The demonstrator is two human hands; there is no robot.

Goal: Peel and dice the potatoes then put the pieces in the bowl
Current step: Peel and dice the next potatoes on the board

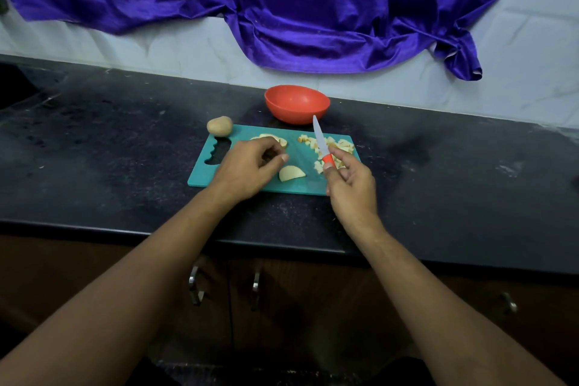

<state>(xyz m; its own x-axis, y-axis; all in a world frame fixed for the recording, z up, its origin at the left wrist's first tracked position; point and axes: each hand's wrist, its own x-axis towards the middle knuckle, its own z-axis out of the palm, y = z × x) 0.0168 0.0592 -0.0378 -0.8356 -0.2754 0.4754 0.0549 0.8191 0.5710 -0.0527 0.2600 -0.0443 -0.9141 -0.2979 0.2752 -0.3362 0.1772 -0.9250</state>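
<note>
On the teal cutting board [297, 186], a peeled potato wedge [291, 173] lies just beside the left hand [247, 169]; whether its curled grip holds anything cannot be told. The right hand [351, 185] grip is clamped on the knife [320, 141] handle. Diced pieces [340, 147] are piled near the blade. The wedge is judged light, firm and wet-slick, best pinned flat-side down at its curved back.

A creased purple cloth [313, 9] with a satin sheen hangs over a dark speckled stone worktop [125, 150], dusty and smeared. On it: a matt teal plastic cutting board [300, 185], a smooth red plastic bowl [296, 103], a dull-skinned potato [219, 126] and a knife [321, 144] with an orange plastic handle. Below, brown wood doors [313, 307] carry shiny metal handles [256, 285].
</note>
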